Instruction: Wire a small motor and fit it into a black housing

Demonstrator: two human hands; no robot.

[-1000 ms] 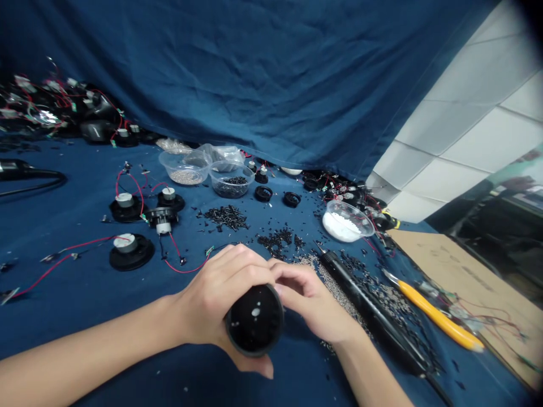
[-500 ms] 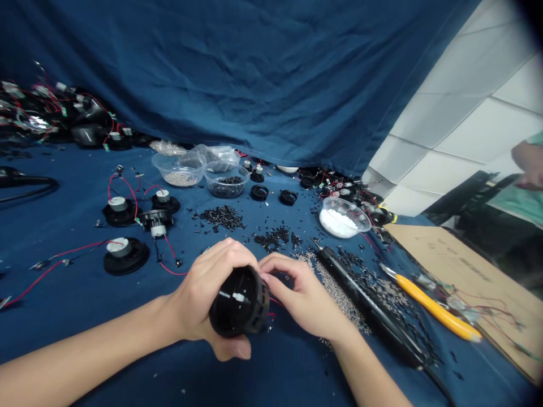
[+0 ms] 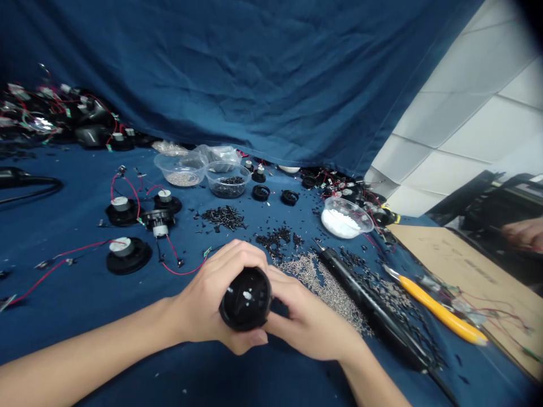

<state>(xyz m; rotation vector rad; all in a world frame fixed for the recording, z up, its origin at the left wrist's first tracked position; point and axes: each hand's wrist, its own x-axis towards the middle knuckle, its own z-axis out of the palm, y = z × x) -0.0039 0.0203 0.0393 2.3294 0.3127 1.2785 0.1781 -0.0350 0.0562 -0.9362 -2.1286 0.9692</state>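
A round black plastic housing [image 3: 246, 302] is held low in front of me, its glossy hollow end with small white marks facing the camera. My left hand [image 3: 216, 299] wraps round it from the left, thumb underneath. From the right, my right hand [image 3: 303, 316] closes its fingers on the housing's far side, where the fingertips are hidden. To the left lie several black round bases with white motors and red wires, one of them a motor base [image 3: 127, 255]. An electric screwdriver [image 3: 373, 308] rests to the right of my right hand.
Loose silver screws [image 3: 326, 288] and black screws [image 3: 223, 217] lie in piles. Clear bowls hold small parts, one of them a bowl of white bits [image 3: 345, 220]. Yellow-handled cutters [image 3: 441, 308] lie near a cardboard sheet [image 3: 449, 254]. Another person's hand [image 3: 526, 234] shows at far right.
The housing has turned so its hollow end faces the camera more squarely. My right hand has shifted from its side round behind it. The other person's hand at far right moved lower.
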